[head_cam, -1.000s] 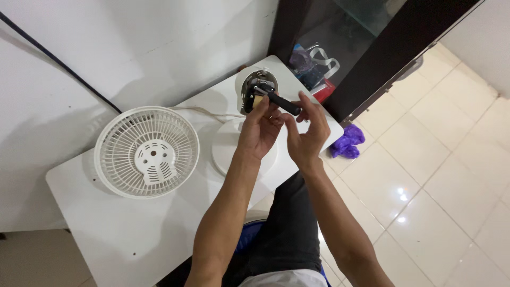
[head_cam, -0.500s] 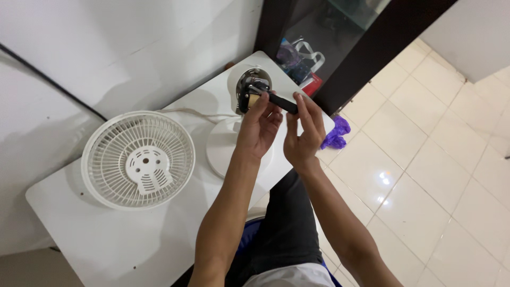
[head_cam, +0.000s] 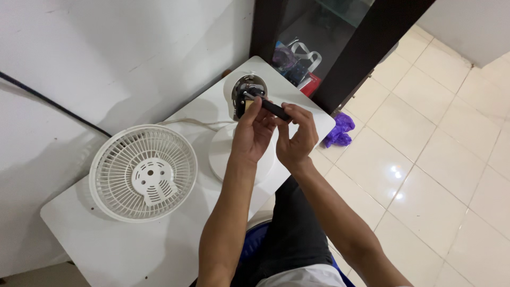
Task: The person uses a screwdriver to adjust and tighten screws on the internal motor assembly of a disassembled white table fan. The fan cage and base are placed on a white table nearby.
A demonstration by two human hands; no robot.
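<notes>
My left hand (head_cam: 254, 132) and my right hand (head_cam: 295, 137) are raised together over a white table (head_cam: 127, 250). Both pinch a slim black tool (head_cam: 272, 108) whose tip meets the exposed motor (head_cam: 245, 94) of a small white fan. The fan's round white base (head_cam: 219, 155) sits under my left wrist, partly hidden. A white fan grille (head_cam: 142, 172) lies flat on the table to the left, well apart from both hands.
A white cord (head_cam: 186, 123) runs along the wall behind the base. A dark glass cabinet (head_cam: 324, 48) stands beyond the table, holding bags. A purple cloth (head_cam: 339, 131) lies on the tiled floor to the right. My dark-trousered legs are below.
The view has shifted, so the hands and fan parts sit a little further right and lower. Both hands keep the same grip on the black tool at the motor.
</notes>
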